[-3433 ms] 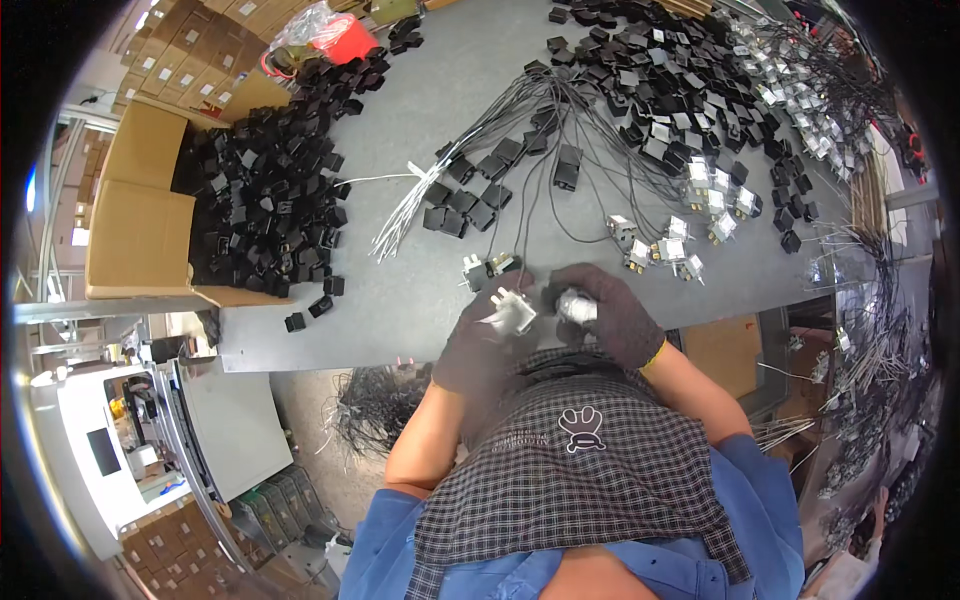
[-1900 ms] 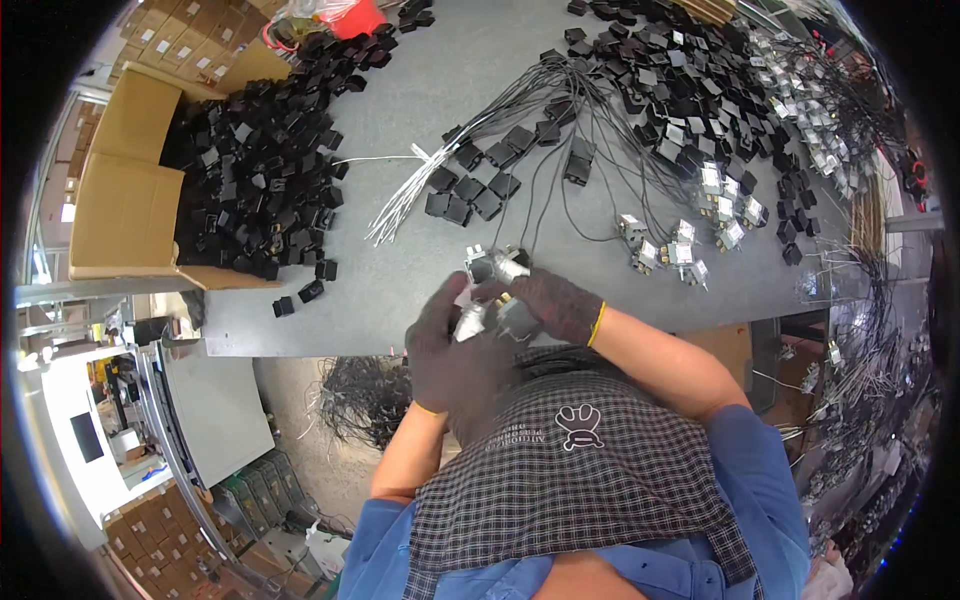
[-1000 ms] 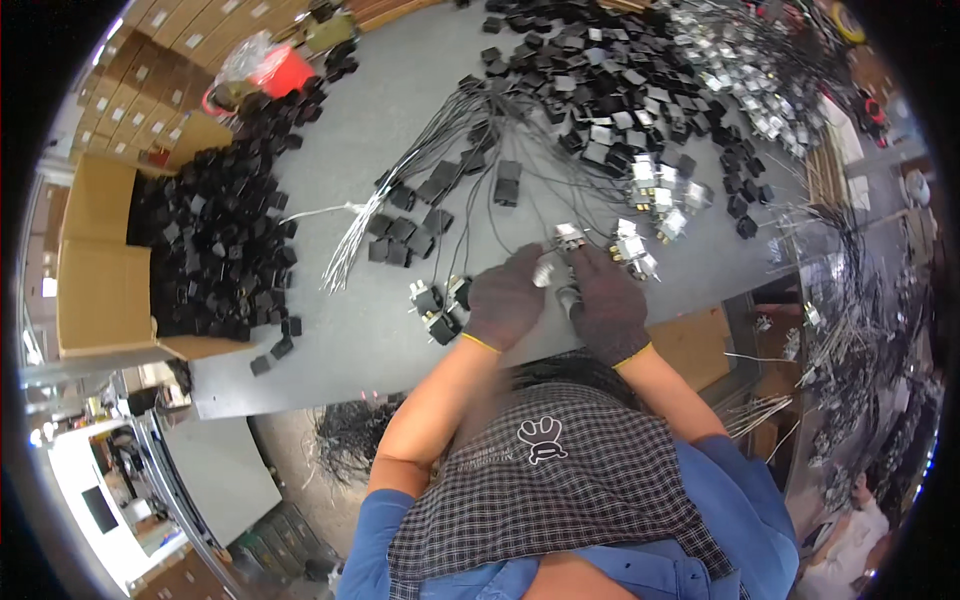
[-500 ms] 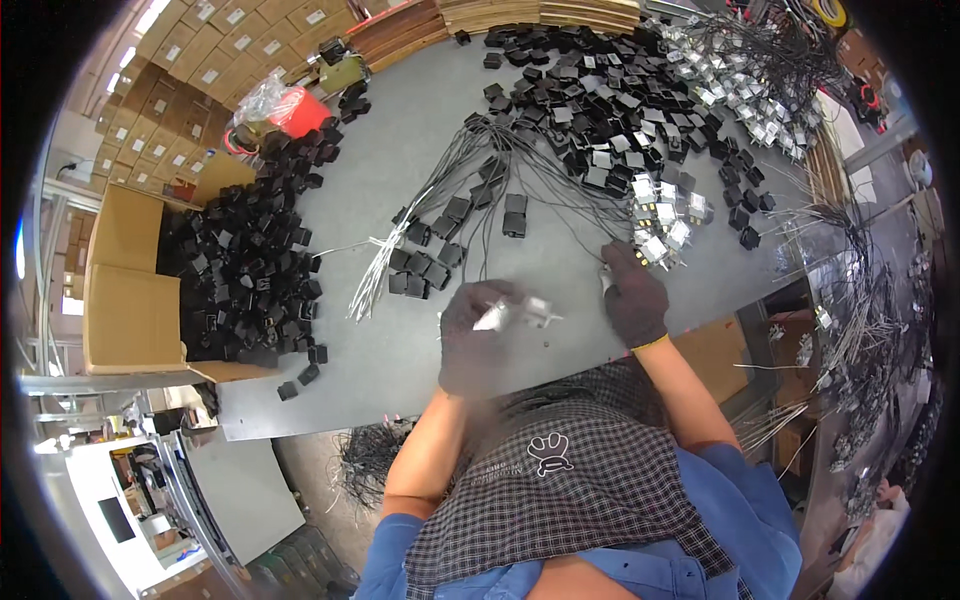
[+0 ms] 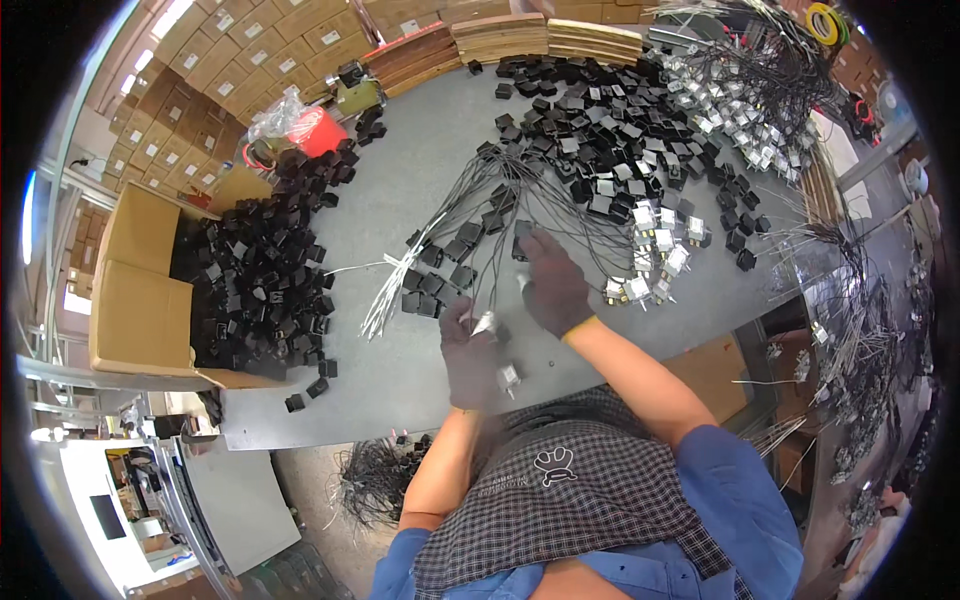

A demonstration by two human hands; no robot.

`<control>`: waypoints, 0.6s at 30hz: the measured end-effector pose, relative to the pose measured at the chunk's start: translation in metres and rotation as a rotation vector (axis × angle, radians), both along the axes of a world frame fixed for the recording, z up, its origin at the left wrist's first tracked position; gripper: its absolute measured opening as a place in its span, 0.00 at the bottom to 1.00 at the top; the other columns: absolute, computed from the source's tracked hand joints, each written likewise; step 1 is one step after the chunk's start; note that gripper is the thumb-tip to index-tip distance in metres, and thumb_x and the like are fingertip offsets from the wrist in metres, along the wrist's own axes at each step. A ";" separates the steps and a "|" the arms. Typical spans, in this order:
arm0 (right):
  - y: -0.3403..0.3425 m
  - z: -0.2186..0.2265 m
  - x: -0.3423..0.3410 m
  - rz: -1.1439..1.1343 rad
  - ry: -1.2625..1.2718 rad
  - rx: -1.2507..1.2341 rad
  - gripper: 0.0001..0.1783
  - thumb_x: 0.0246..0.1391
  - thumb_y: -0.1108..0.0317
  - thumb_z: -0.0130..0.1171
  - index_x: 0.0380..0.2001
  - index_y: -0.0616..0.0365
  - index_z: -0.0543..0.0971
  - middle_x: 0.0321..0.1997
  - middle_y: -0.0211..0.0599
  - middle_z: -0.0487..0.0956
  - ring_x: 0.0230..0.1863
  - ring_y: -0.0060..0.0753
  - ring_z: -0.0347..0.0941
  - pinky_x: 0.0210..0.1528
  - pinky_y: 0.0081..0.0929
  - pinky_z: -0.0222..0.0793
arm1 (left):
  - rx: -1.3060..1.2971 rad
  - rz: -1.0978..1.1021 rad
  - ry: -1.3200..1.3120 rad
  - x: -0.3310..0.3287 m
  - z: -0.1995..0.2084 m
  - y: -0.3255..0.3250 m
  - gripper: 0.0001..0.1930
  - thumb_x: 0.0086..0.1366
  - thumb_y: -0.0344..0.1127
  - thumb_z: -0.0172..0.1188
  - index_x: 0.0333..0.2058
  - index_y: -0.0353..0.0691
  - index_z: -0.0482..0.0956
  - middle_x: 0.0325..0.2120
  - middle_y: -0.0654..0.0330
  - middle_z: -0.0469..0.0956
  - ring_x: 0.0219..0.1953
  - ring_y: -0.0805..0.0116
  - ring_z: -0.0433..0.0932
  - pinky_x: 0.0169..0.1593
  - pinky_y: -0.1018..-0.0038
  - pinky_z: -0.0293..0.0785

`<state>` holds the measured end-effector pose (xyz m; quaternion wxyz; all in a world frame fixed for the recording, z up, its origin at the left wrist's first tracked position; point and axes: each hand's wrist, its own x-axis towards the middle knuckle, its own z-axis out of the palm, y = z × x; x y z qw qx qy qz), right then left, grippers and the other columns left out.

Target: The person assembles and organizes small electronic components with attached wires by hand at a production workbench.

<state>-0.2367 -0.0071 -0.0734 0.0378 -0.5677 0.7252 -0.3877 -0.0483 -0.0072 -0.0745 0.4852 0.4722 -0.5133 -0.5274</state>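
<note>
My left hand [image 5: 468, 362], in a dark glove, is closed around a small silver-white connector part [image 5: 484, 323]. A second silver part [image 5: 509, 378] shows beside the wrist; motion blur hides how it is held. My right hand [image 5: 555, 288], gloved too, reaches across the table's middle with thumb and fingers apart. Its fingertips meet a black plastic block [image 5: 521, 244], partly covered by them. Left of it, several black blocks [image 5: 427, 293] lie among black wires [image 5: 478, 195]. Beyond my right hand sits a cluster of silver parts [image 5: 655, 245].
Loose black blocks spill from a cardboard box [image 5: 140, 310] at the left. A large heap of black blocks [image 5: 600, 120] covers the far side, with silver parts and tangled wires [image 5: 770, 85] at far right. A red container [image 5: 318, 132] stands at the back left.
My right hand has moved left from the silver cluster to the black block. My left hand has dropped slightly, and the silver part beside it has swung toward the wrist. The view has shifted a little.
</note>
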 end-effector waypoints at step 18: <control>0.010 -0.015 -0.003 0.014 0.044 0.293 0.31 0.49 0.64 0.74 0.57 0.52 0.78 0.52 0.45 0.82 0.56 0.56 0.78 0.57 0.49 0.76 | 0.317 -0.703 0.139 0.086 0.017 0.084 0.30 0.70 0.51 0.71 0.61 0.35 0.79 0.57 0.56 0.83 0.58 0.65 0.82 0.64 0.66 0.77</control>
